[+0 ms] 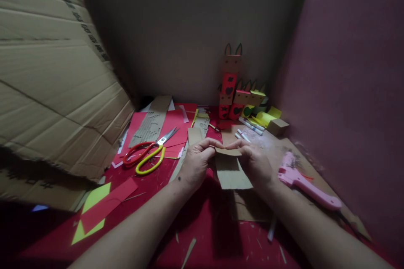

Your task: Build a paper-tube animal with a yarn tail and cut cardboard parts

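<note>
Between both hands is a small strip of cardboard (233,174), bent across near its top edge. My left hand (197,162) pinches the fold from the left, thumb and forefinger pressed on it. From the right, my right hand (254,162) grips the same fold, and the two forefingers nearly meet. The strip's lower part hangs down toward me above a flat cardboard piece (252,206). Left of my left hand lies a pair of scissors (153,151) with red and yellow handles, blades partly apart. A pink glue gun (307,185) rests right of my right hand.
A large cardboard sheet (57,71) leans at the left. Red paper (176,128) and yellow paper strips (94,201) lie on the red cloth (189,243). Eared cardboard-and-paper figures (232,65) stand at the back near white markers (251,126). A pink wall (353,92) bounds the right.
</note>
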A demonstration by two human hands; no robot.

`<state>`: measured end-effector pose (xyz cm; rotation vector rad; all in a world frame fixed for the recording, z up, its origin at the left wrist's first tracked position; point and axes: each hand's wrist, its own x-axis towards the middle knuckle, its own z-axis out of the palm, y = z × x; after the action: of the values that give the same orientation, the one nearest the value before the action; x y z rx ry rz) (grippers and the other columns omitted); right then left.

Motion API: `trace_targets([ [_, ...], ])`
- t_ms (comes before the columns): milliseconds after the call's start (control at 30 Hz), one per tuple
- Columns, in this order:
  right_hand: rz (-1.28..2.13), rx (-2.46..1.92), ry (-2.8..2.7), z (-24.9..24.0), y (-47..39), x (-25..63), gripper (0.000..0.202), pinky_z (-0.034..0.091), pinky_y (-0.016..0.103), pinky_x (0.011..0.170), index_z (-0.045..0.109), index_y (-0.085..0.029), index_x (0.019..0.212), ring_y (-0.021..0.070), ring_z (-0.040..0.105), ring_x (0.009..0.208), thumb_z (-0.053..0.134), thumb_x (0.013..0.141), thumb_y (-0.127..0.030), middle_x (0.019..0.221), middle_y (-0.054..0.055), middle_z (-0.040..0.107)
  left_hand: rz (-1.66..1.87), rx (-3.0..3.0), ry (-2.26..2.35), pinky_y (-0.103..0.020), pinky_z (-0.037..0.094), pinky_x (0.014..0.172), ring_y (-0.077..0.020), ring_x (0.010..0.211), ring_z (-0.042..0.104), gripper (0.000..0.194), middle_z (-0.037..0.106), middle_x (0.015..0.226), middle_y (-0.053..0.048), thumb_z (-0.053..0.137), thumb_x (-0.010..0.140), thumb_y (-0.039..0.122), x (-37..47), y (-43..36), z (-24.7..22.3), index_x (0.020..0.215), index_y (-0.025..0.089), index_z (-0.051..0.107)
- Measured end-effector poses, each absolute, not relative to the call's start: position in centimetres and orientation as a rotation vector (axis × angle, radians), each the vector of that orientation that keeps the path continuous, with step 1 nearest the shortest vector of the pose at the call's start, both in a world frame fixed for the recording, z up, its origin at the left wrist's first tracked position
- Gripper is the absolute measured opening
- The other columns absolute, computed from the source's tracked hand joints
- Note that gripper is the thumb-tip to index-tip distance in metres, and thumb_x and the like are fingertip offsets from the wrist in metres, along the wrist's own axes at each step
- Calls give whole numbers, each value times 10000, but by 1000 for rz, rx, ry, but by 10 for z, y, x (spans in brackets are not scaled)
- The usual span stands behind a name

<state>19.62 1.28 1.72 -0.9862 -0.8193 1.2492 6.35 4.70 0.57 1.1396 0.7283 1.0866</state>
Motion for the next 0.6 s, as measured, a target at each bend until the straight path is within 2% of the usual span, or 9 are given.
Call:
trace_targets([
  [167,1258,-893,-904,14,11,197,52,364,251,504,608,-202,639,126,493,541,629,631,-249,601,-21,555,1110,1322,780,-171,337,425,-70,426,428,156,511,504,46,513,657,118,59,44,9,719,168,648],
  [300,1272,-854,-1028,9,13,201,218,392,245,546,592,-207,843,111,506,535,692,654,-247,582,-51,543,1105,1389,717,-186,395,482,-84,475,478,126,530,555,50,557,723,171,55,41,15,836,192,610],
  [367,1217,-834,-1114,8,14,204,237,397,238,554,583,-203,891,104,509,540,684,682,-250,591,-53,550,1073,1412,690,-201,421,513,-95,512,501,121,542,585,41,568,750,210,53,41,18,863,194,605],
  [600,962,-947,-1346,15,10,208,75,428,256,623,622,-197,813,131,566,669,623,744,-229,720,-8,635,1143,1515,758,-235,459,601,-128,637,571,137,638,744,-4,547,782,221,50,41,14,881,203,640],
])
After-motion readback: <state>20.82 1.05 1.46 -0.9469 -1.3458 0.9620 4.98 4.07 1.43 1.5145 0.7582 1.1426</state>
